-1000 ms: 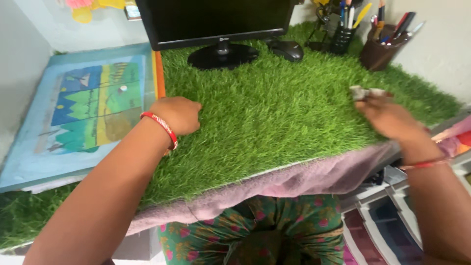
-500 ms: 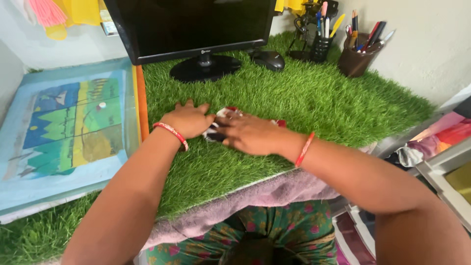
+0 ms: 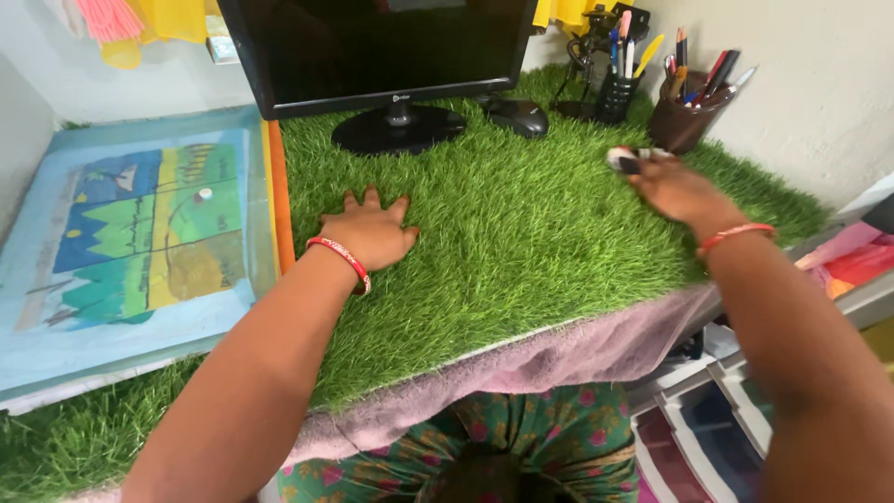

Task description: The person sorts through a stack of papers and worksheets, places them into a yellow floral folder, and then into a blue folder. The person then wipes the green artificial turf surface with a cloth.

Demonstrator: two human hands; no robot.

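My left hand [image 3: 371, 233] lies flat on the green artificial grass mat [image 3: 521, 242], fingers spread, palm down, holding nothing. A red bangle circles that wrist. My right hand [image 3: 675, 186] is at the mat's right side near the brown pen holder [image 3: 683, 121]. Its fingers are closed on a small crumpled cloth [image 3: 626, 158], white with dark patches, pressed to the grass. Most of the cloth is hidden under the fingers.
A black monitor [image 3: 382, 47] on a round stand sits at the back, with a black mouse [image 3: 515, 115] beside it. A black pen cup [image 3: 615, 93] stands by the brown one. A landscape painting [image 3: 140, 224] lies to the left. Coloured drawers [image 3: 708, 419] are at the lower right.
My right hand has swept from beside my left hand to the mat's right side, taking the small cloth with it. My left hand has opened flat and stayed in place.
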